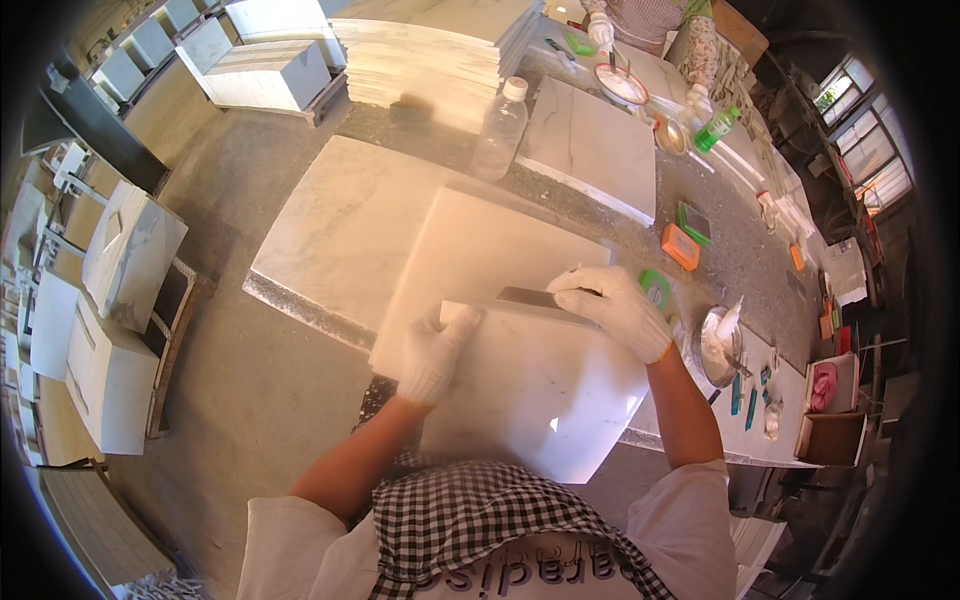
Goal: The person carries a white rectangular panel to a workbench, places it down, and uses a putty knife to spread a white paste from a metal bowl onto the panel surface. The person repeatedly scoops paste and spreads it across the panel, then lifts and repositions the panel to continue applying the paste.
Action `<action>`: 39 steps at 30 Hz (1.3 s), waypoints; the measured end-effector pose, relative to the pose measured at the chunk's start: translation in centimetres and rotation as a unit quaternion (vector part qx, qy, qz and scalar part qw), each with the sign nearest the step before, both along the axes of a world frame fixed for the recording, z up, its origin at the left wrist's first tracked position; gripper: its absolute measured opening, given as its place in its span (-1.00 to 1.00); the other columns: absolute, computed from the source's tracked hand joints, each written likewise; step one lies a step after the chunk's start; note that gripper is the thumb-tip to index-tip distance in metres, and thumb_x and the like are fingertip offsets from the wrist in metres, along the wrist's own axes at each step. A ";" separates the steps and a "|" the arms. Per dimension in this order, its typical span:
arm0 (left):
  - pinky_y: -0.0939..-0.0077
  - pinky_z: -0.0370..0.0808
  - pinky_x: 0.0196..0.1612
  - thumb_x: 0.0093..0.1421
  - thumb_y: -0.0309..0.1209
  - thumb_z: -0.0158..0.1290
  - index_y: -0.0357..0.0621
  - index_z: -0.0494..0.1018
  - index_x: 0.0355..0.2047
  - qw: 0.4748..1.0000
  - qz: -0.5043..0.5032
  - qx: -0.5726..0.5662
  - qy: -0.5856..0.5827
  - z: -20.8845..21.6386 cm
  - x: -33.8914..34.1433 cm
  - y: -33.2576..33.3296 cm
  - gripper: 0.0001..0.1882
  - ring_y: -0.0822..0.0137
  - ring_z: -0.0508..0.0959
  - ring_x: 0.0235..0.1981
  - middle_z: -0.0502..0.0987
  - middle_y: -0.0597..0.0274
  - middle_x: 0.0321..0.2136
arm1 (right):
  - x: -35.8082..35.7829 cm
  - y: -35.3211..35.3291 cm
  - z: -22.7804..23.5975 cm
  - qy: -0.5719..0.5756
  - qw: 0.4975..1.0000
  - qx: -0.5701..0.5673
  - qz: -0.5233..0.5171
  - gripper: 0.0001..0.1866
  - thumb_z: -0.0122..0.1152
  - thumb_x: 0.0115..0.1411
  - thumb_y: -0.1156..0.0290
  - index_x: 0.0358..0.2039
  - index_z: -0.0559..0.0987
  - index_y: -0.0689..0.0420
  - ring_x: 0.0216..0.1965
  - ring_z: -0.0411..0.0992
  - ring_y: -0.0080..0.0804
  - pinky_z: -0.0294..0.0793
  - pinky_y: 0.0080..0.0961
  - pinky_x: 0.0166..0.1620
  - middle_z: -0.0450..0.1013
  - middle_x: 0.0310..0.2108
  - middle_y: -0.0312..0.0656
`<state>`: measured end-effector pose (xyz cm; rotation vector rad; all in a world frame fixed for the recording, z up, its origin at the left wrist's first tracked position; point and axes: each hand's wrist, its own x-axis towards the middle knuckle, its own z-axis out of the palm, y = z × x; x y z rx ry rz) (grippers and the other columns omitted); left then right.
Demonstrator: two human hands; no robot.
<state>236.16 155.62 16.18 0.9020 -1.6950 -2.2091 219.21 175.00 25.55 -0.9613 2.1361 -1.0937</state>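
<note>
A white marble tile with faint grey veins (530, 380) is tilted up in front of my apron, light glinting off its lower part. My gloved left hand (438, 352) grips its upper left corner, thumb over the face. In my gloved right hand (612, 308) is a dark flat blade (525, 297), lying along the tile's upper edge; the fingers hide its other end. Behind that edge, a second pale tile (480, 245) lies flat, partly on a larger marble slab (345, 210).
A clear plastic bottle (500, 130) stands beside another tile (590, 145). To the right are orange (680, 247) and green blocks (655, 290) and a bowl of white paste (718, 345). A co-worker's gloved hand (601, 32) is across the table. Tile stacks (425, 60) stand behind.
</note>
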 end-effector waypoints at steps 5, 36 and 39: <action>0.52 0.56 -0.37 0.30 -0.11 0.28 -0.42 0.57 -0.11 1.000 -0.004 0.002 0.001 -0.1 0.0 -0.1 -0.50 0.48 0.58 -0.45 0.64 0.20 -0.43 | 0.0 0.0 -0.1 -0.003 1.000 0.002 0.003 -0.71 0.29 0.30 0.35 -0.13 0.68 0.34 -0.17 0.52 -0.42 0.50 -0.47 -0.02 0.61 -0.23 -0.14; 0.50 0.64 -0.29 0.24 -0.27 0.35 -0.43 0.46 0.07 0.996 -0.066 0.025 0.059 -0.1 0.7 -0.6 -0.45 0.42 0.66 -0.33 0.70 0.09 -0.27 | 0.2 -0.5 -0.7 0.012 1.000 -0.020 -0.003 -0.77 0.23 0.33 0.42 -0.14 0.67 0.32 -0.14 0.53 -0.47 0.49 -0.49 -0.02 0.63 -0.18 -0.18; 0.48 0.65 -0.29 0.24 -0.26 0.35 -0.44 0.46 0.07 0.996 -0.065 0.022 0.051 0.2 0.6 -0.5 -0.44 0.39 0.67 -0.33 0.70 0.08 -0.26 | -0.4 1.0 -0.7 -0.029 0.998 -0.013 -0.045 -0.76 0.23 0.34 0.41 -0.14 0.67 0.33 -0.13 0.52 -0.49 0.49 -0.50 0.01 0.63 -0.18 -0.23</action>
